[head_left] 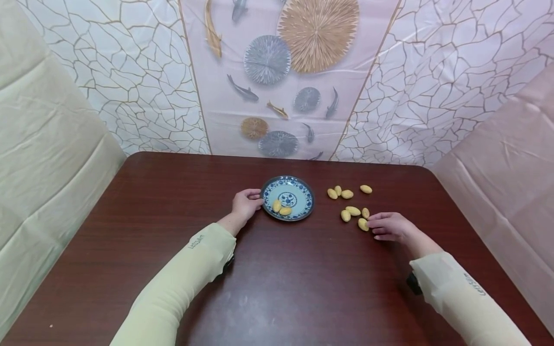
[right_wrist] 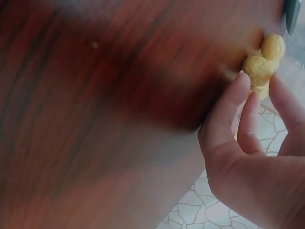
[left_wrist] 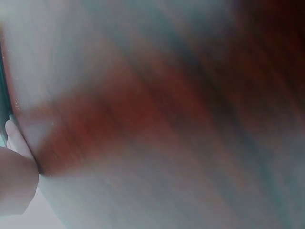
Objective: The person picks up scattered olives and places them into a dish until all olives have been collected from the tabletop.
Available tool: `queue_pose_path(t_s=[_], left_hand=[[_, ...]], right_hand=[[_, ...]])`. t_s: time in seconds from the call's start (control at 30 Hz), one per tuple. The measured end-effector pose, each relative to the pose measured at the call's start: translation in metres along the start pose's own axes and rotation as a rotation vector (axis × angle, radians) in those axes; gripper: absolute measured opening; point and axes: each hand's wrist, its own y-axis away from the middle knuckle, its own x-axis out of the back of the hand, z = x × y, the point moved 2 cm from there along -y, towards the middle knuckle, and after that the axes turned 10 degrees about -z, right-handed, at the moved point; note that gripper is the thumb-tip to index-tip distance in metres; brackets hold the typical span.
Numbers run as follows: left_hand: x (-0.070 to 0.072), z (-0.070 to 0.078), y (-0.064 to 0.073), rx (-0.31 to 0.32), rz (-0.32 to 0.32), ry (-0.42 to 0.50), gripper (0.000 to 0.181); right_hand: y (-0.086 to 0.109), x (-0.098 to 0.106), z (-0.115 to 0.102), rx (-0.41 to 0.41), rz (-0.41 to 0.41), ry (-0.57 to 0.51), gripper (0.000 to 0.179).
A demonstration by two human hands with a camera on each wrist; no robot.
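A blue-and-white patterned plate lies on the table, bearing two yellow oval, nut-like pieces. My left hand holds the plate's left rim; in the left wrist view only part of that hand and a sliver of dark rim show. At the right of the table, my right hand has its fingertips around a yellow nut-like piece. Up close in the right wrist view, the thumb and fingers of the hand meet that ridged piece from either side, and another piece lies just beyond.
Several more yellow nut-like pieces lie loose between the plate and my right hand, in two loose groups, one a little apart. The dark wooden table ends at a patterned cloth backdrop, with beige cloth at both sides.
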Motion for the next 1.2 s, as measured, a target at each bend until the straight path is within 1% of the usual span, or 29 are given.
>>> queue_pose_path(t_s=[0.2,0.4,0.6,0.77,1.03,1.2], left_hand=[[-0.001,0.000,0.001,0.001,-0.004,-0.006,0.036],[0.000,0.000,0.002,0.010,0.000,-0.013,0.036],[-0.001,0.001,0.001,0.000,0.004,-0.003,0.035],[-0.001,0.001,0.001,-0.006,0.004,0.000,0.036],[-0.002,0.002,0.003,-0.027,0.017,-0.004,0.035],[-0.002,0.002,0.003,-0.028,0.019,-0.007,0.035]], right_hand=[[0.001,-0.003,-0.001,0.008,0.004,0.035,0.007],[0.001,-0.005,-0.003,0.011,-0.002,0.025,0.012],[0.002,-0.009,-0.005,0.022,0.018,0.041,0.011],[0.001,-0.012,-0.006,0.026,0.032,0.025,0.008],[-0.001,-0.014,-0.006,0.056,-0.005,0.020,0.012],[-0.005,-0.014,-0.009,0.065,-0.040,-0.017,0.012]])
